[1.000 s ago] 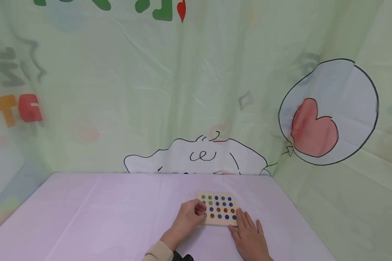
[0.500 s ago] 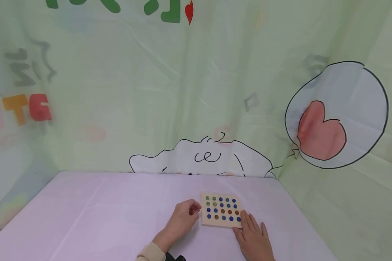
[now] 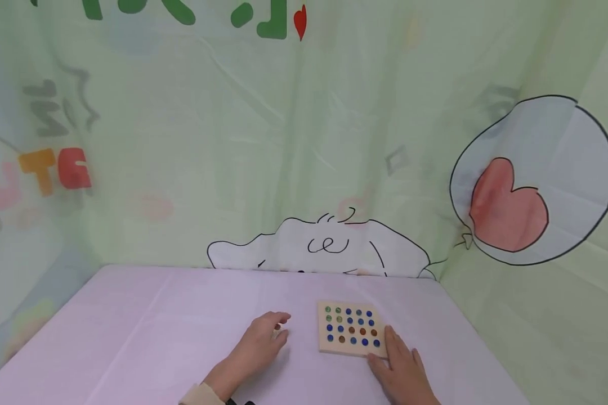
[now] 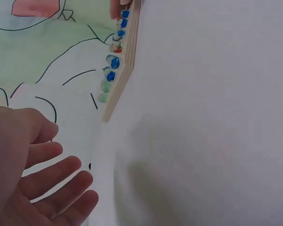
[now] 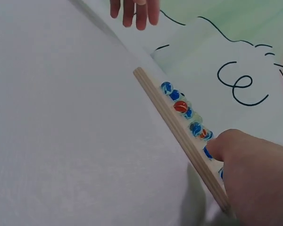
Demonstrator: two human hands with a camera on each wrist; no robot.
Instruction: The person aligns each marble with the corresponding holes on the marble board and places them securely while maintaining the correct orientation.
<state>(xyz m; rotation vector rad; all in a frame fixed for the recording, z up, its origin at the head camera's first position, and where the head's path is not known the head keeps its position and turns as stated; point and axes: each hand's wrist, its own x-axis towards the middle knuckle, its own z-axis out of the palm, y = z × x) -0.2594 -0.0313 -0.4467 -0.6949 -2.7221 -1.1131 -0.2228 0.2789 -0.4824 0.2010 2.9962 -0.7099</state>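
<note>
A pale wooden board [image 3: 345, 352] lies on the table with rows of glass marbles [image 3: 351, 330] seated in it, mostly blue, with some green and reddish-brown ones. My right hand [image 3: 404, 371] rests at the board's near right corner. Its fingers lie fairly straight along the right edge, and the thumb touches the front edge. My left hand [image 3: 260, 343] hovers left of the board, apart from it, fingers loosely spread and nothing in them. The left wrist view shows those bare, parted fingers [image 4: 68, 172]. In the right wrist view, the right thumb [image 5: 226, 143] partly hides the marbles.
A pale pink-white cloth covers the table [image 3: 172, 326]. Behind it hangs a light green curtain [image 3: 223, 140] printed with a cartoon figure and a balloon [image 3: 532, 180]; it also closes off both sides.
My left hand has drawn away leftward from the board's left side, and its fingers have spread. The right hand stays at the board's corner. The head view has shifted slightly.
</note>
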